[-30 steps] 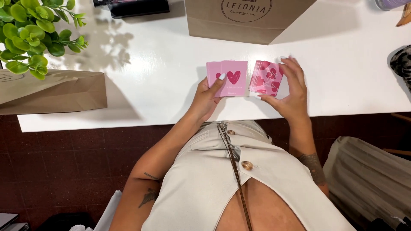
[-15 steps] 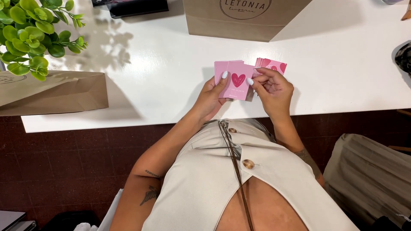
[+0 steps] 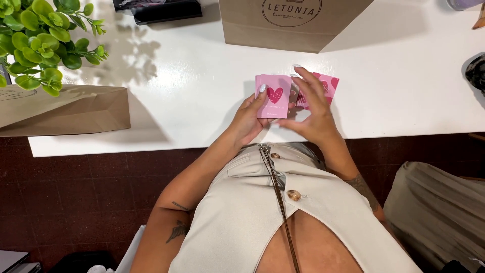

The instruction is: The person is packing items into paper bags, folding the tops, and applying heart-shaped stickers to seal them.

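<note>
**A:** What is different from a second ago?

**B:** The two cards have come together. A second ago they were held side by side with a gap between them; now the left hand [image 3: 248, 117] holds the pink heart card [image 3: 274, 96] upright over the tabletop [image 3: 202, 91], thumb on its left edge, fingers curled behind it. The right hand [image 3: 314, 112] has slid inward, so the patterned pink card [image 3: 327, 83] sits partly behind and touching the heart card.

**A:** Are the right fingers closed on that second card?

**B:** Loosely. They lie spread across its face, and only its upper right corner shows past them. I cannot tell where the thumb is.

**A:** So where does that leave the work?

**B:** I judge the cards are being stacked into one small pile, held low over the near edge of the tabletop, in front of the big brown paper bag [image 3: 298, 23].

**A:** Anything else close by?

**B:** A second brown bag [image 3: 65, 108] lying flat to the left, beneath a green plant [image 3: 40, 45]. Both are well apart from the hands.
</note>
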